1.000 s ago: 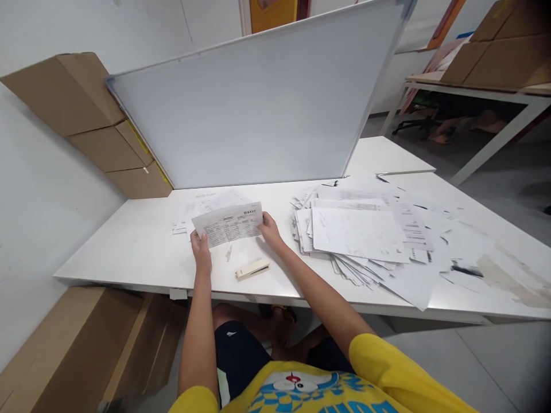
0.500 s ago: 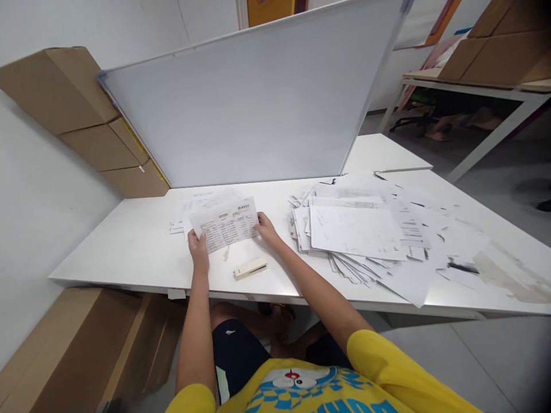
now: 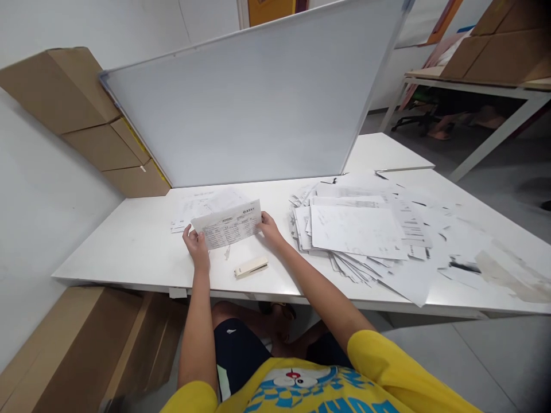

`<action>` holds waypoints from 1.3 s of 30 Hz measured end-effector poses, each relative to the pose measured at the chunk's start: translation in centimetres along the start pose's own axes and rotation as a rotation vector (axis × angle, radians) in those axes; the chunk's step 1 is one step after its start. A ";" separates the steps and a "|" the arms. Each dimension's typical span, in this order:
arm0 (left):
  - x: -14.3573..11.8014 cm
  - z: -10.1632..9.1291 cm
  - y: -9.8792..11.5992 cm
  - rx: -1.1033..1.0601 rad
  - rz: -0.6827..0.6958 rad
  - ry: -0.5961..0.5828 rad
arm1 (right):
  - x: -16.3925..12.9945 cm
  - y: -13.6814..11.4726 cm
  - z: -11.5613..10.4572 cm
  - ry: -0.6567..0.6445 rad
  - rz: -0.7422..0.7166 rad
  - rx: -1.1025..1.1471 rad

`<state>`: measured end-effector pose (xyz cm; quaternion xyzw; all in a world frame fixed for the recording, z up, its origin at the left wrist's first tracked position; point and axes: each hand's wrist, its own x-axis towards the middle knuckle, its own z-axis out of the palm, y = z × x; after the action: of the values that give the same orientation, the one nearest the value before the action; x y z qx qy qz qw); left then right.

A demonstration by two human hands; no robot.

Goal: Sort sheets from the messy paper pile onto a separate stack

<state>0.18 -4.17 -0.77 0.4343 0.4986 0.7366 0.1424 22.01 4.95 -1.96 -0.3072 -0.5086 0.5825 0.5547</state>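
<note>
- Over the white table (image 3: 129,252), just in front of the person, both hands are holding up one printed form (image 3: 227,224) with a table of figures on it.
- The left hand (image 3: 196,245) is gripping the form's lower left corner, fingers curled around the edge.
- The right hand (image 3: 270,227) is pinching the form's right edge between thumb and fingers.
- The form is hanging slightly tilted, raised off the table, with a small stack of papers (image 3: 202,205) lying flat behind it.
- A cream stapler (image 3: 251,267) is lying on the table just below the form, between the two forearms and apart from both hands.
- A large loose pile of sheets (image 3: 357,232) is spreading across the table to the right of the right hand, near but not touching it.
- A whiteboard (image 3: 258,103) is standing tilted at the table's far edge.
- Closed cardboard boxes (image 3: 77,109) are leaning stacked by the wall at left; what they contain cannot be seen.
</note>
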 end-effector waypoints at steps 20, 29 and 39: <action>-0.2 0.4 0.6 0.094 -0.076 -0.007 | -0.9 -3.4 -1.9 -0.058 0.035 -0.247; -7.2 4.8 5.9 0.455 0.159 -0.352 | -14.5 -13.9 -16.9 0.063 0.354 -0.402; -8.8 9.4 1.8 0.526 0.054 -0.534 | -18.2 -12.1 -16.3 -0.004 0.495 -0.519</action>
<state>13.06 -4.90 -2.41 0.6457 0.6046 0.4476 0.1312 44.64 -10.02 0.75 -0.5506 -0.5507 0.5513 0.2994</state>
